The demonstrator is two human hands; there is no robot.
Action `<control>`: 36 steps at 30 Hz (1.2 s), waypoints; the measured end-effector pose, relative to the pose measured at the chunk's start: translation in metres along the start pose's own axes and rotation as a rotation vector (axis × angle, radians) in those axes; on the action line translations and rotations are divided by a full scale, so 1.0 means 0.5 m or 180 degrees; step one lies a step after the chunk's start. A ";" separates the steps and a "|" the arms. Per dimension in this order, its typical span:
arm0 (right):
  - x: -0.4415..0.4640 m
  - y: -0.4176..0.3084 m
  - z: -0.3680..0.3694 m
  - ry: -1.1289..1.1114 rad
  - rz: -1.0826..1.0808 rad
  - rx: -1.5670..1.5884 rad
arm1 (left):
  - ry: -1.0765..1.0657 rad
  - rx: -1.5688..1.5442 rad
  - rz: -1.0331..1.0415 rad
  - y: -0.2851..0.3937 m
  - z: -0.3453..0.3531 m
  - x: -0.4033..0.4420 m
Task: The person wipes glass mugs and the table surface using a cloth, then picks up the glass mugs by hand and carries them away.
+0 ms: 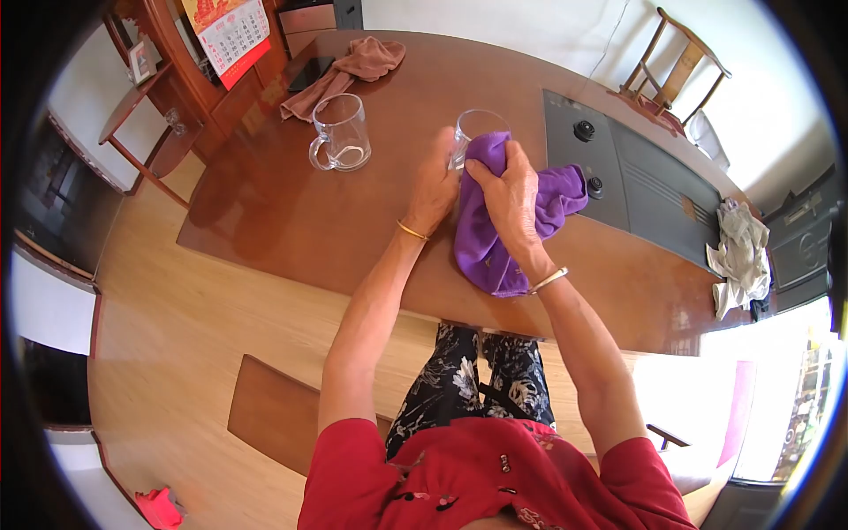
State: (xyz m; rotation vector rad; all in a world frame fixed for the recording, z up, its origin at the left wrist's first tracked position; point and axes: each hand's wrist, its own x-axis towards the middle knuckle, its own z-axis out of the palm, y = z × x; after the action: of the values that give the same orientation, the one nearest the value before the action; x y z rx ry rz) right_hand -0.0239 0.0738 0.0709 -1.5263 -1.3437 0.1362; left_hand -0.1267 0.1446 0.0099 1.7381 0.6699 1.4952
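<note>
My left hand (435,187) is closed around the left side of a clear glass mug (482,122) above the brown table. A purple cloth (481,231) is bunched in my right hand (511,193), pressed against the near side of that mug and hiding much of it. The cloth's lower end hangs toward the table's near edge, and another fold spreads right, close to the dark panel. To the left, a second clear glass mug (343,134) stands upright on the table, its handle pointing left.
A brown cloth (367,60) and a dark flat object (311,74) lie at the table's far left. The grey tea tray (632,168) with black knobs is set into the right side. A pale crumpled cloth (740,252) lies at the right end. A wooden chair (678,75) stands beyond.
</note>
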 end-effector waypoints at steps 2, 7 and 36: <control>0.001 0.000 0.007 -0.0116 -0.0156 0.0029 | 0.0038 -0.0204 -0.0130 0.001 0.000 0.000; 0.014 0.030 -0.022 -0.0471 -0.0733 -0.0426 | 0.0167 0.0225 -0.0174 -0.005 -0.008 0.003; 0.069 0.164 0.010 -0.0286 0.0098 -0.1671 | -0.0067 0.0501 -0.0135 0.000 -0.006 0.001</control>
State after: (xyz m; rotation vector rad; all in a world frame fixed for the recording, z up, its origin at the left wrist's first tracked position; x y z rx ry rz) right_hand 0.0392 0.1182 0.0266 -1.9955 -1.5022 -0.1434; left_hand -0.1295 0.1456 0.0105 1.8425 0.8275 1.4258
